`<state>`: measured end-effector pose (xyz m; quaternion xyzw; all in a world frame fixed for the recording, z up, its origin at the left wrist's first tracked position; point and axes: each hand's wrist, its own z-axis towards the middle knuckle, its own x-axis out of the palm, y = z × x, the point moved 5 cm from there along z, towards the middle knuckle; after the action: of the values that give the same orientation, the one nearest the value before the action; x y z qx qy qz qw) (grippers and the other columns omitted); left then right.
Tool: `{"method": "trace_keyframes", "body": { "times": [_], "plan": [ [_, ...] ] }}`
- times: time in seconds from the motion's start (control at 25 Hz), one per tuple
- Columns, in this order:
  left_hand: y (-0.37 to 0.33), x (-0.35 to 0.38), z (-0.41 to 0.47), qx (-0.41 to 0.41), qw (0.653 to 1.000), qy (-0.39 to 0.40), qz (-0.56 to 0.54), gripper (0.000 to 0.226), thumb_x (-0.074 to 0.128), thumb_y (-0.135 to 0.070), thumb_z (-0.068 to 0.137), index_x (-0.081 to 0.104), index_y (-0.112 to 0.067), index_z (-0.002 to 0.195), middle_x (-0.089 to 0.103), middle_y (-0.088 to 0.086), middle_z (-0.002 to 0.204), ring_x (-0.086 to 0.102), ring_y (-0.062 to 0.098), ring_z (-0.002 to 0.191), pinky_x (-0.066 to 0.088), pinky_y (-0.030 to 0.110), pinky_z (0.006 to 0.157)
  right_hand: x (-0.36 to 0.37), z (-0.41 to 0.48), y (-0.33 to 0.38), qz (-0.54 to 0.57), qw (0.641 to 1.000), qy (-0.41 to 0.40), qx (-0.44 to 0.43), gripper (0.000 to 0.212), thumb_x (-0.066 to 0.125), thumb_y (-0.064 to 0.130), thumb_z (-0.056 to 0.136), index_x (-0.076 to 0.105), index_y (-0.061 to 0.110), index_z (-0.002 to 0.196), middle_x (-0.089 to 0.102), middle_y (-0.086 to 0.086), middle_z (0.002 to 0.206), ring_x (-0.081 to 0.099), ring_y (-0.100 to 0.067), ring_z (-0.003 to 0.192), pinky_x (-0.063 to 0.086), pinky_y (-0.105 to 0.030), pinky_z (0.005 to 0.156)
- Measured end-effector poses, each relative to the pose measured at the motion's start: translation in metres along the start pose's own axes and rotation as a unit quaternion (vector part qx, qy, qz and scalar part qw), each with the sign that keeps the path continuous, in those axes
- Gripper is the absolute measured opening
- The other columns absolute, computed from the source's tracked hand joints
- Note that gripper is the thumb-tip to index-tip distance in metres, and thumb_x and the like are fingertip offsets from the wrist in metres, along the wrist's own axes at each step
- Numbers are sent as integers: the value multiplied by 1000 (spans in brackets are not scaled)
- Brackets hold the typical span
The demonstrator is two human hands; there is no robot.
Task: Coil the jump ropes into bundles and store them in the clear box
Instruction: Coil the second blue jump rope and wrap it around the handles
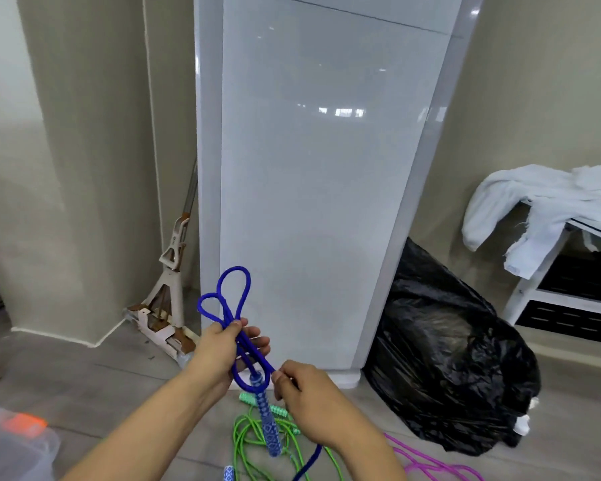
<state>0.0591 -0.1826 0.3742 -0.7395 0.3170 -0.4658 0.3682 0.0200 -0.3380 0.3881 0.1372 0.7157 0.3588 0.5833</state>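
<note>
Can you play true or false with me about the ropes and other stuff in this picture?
1. The left hand holds loops of the blue rope. True.
2. The green rope is inside the clear box. False: it lies on the floor, outside the box.
3. The pink rope lies on the floor. True.
4. The rubbish bag is white. False: it is black.
5. The right hand holds nothing. False: it pinches the blue rope.

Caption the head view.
Left hand grips looped blue rope, right hand pinches its strand; green rope and pink rope lie below.
</note>
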Motion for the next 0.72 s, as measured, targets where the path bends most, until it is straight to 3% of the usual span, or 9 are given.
{"method": "trace_keyframes", "body": {
  "times": [0.24,0.32,0.4,0.48,0.56,0.64,0.72],
  "plan": [
    [-10,-51,42,21,993,-100,-61,27,38,-16,106,45,-14,80,41,0,56,38,10,37,39,21,37,3,-8,-15,79,986,125,74,29,49,31,99,61,25,73,48,8,52,41,-8,43,37,-22,48],
    [-20,-72,50,68,985,-158,-9,27,38,-20,106,44,-14,80,41,4,63,35,9,36,35,17,36,-8,-10,-31,57,986,119,106,30,52,29,98,63,24,71,50,9,49,41,-7,42,37,-22,47],
    [-29,-85,50,98,974,-192,72,24,39,-22,105,44,-14,84,45,6,69,36,13,42,35,21,40,-23,-9,-47,-18,991,57,117,30,55,36,97,64,25,71,53,8,57,44,-5,48,36,-20,50],
    [-32,-78,44,112,974,-151,130,21,39,-21,106,45,-12,88,45,7,69,35,15,44,33,23,42,-35,-7,-48,-52,994,-30,91,27,55,41,98,63,27,76,55,7,64,47,-3,55,36,-18,52],
    [-27,-54,30,117,973,-60,188,21,40,-21,106,47,-10,90,49,8,68,36,13,40,32,23,39,-37,-5,-33,-8,996,-83,33,25,54,39,99,62,26,79,54,9,61,45,-3,53,33,-17,52],
    [-18,-29,11,129,958,34,255,18,41,-20,106,49,-8,96,63,9,72,47,15,45,40,28,42,-33,-5,-16,30,995,-94,-7,24,53,36,100,63,24,82,54,15,55,43,-1,49,32,-16,50],
    [-11,-9,-9,151,927,110,326,15,42,-20,106,51,-9,102,74,9,83,62,21,62,50,32,50,-27,-4,-7,29,995,-95,-21,23,52,37,101,63,25,85,54,16,56,45,0,52,36,-14,51]
  ]
}}
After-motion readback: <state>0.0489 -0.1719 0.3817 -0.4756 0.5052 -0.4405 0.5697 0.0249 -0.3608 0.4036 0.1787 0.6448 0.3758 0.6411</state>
